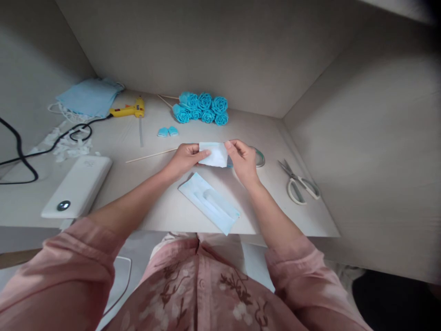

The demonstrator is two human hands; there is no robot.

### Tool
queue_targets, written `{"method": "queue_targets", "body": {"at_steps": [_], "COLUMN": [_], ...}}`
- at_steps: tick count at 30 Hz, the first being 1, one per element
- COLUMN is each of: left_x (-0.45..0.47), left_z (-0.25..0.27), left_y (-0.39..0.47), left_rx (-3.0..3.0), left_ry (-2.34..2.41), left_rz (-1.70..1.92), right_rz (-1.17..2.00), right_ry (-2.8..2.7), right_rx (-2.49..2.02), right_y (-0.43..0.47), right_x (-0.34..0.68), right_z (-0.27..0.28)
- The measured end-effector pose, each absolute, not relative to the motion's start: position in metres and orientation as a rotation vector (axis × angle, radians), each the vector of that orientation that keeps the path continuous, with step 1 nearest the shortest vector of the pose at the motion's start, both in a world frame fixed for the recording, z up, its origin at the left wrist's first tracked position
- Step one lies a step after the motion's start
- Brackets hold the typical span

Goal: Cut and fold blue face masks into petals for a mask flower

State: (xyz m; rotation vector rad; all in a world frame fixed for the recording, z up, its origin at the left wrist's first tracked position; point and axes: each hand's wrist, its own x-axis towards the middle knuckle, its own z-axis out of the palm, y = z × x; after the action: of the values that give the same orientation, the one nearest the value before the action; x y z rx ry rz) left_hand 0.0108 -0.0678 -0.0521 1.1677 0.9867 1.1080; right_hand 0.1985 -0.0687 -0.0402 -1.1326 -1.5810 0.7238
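Between my two hands, a folded piece of pale blue and white face mask fabric [214, 156] is held up above the table. My left hand [186, 157] pinches its left edge, thumb lying across the front. The upper right corner is gripped by the thumb and fingers of my right hand [242, 158]. Below them a flat light blue mask piece [210, 202] lies slanted on the table. A thin wooden stick [151, 155] runs out from behind my left hand. Partly hidden behind my right hand is a round greenish roll [260, 157], perhaps tape.
Blue fabric roses [205, 108] lie at the back, with small blue pieces [167, 132] before them. To the left are a yellow glue gun [129, 109], stacked masks [89, 96], white scraps [70, 145], a black cable [20, 149] and a white power bank [77, 186]. Scissors [298, 181] lie right.
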Motion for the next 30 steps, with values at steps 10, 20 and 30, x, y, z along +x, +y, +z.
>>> {"method": "queue_targets", "body": {"at_steps": [10,20,30], "left_x": [0.0111,0.0093,0.0099], "left_z": [-0.0488,-0.0514,-0.0491], "left_y": [-0.0707,-0.0670,-0.0688], "left_rx": [1.180,1.283,1.302], "left_ry": [0.986,0.972,0.985], "left_rz": [1.088,1.269,1.233], "right_rz": [0.732,0.732,0.672], "right_ry": [-1.601,-1.625,-1.661], "right_rx": [-1.165,-1.200,-1.193], "right_y": [-0.0668,-0.0698,-0.0686], "right_x": [0.1963,0.1948,0.1967], "right_z": [-0.0440,-0.0393,-0.0415]}}
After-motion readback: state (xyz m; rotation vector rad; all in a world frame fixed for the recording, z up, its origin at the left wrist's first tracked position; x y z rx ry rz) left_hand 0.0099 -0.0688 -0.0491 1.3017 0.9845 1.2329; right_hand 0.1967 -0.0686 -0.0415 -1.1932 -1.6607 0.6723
